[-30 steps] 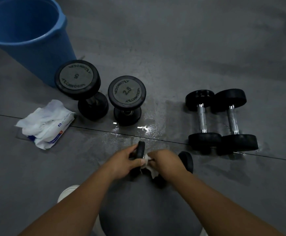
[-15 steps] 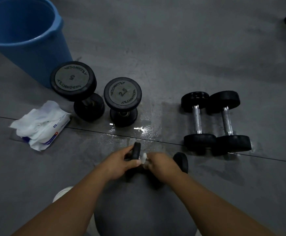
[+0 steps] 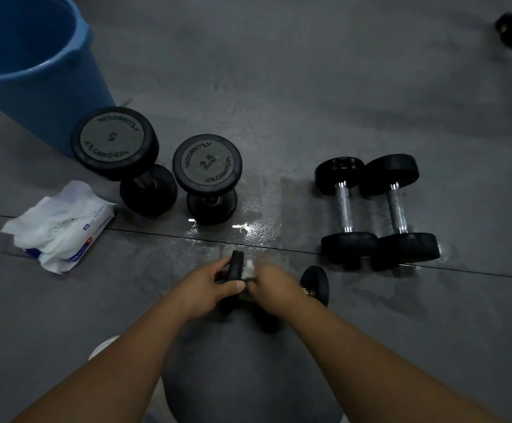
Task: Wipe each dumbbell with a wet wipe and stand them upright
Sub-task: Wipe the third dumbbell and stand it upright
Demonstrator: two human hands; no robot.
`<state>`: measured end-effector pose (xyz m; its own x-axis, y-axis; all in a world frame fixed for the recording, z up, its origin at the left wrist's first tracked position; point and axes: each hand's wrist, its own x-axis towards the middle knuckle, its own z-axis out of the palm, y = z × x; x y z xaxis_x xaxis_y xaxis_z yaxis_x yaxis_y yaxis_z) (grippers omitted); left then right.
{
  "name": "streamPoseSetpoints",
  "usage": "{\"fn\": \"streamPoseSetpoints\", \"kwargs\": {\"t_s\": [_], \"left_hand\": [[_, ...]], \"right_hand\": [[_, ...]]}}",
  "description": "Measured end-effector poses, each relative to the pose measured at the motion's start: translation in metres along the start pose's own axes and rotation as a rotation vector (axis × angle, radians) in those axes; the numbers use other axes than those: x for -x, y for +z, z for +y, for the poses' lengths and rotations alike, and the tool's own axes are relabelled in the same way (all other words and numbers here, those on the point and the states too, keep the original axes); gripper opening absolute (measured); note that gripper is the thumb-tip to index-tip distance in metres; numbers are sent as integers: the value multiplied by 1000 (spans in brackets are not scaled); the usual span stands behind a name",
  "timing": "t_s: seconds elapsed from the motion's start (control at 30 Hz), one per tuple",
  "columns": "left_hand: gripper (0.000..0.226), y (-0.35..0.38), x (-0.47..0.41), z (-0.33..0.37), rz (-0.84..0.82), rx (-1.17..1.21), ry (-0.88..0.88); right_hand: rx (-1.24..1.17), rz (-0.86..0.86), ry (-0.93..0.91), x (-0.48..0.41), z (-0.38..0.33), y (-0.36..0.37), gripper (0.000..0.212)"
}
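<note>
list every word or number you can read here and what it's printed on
"5": end face of the left upright dumbbell.
"TECHNOGYM": twice round the rim of that face, last letter blurred.
"2.5": end face of the right upright dumbbell.
"TECHNOGYM": twice round the rim of that face too, last letter blurred.
Wipes pack: blue and red print, too small to read.

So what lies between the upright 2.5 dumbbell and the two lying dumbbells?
Only bare floor with a shiny wet patch, seen in the head view.
</note>
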<state>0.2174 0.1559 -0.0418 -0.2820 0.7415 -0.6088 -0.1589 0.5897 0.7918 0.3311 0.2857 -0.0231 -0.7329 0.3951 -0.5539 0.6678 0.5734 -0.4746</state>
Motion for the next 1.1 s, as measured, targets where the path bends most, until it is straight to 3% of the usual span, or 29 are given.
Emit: {"fn": "streamPoseSetpoints", "kwargs": {"t_s": [0.07, 0.2, 0.33, 0.43, 0.6, 0.87, 0.97, 1.1], "left_hand": [[53, 1, 2, 2, 0, 20, -8], [48, 1, 4, 1, 1, 32, -21], [45, 2, 4, 6, 10, 40, -25], [53, 3, 7, 3, 23, 58, -46], [51, 2, 3, 7, 13, 39, -49], [51, -1, 2, 10, 7, -16, -49], [50, 1, 4, 8, 14, -20, -51], [59, 2, 1, 8, 65, -37, -85]], "right_hand": [[116, -95, 8, 2, -4, 5, 27], [55, 51, -16, 3, 1, -7, 15], [105, -21, -63, 15, -1, 0, 10], [116, 42, -66, 18, 5, -13, 13], [504, -47, 14, 29, 8, -13, 18], [728, -37, 151, 38, -7, -7, 29], [551, -56, 175, 38, -26, -2, 28], [107, 145, 160, 35, -24, -9, 14]]}}
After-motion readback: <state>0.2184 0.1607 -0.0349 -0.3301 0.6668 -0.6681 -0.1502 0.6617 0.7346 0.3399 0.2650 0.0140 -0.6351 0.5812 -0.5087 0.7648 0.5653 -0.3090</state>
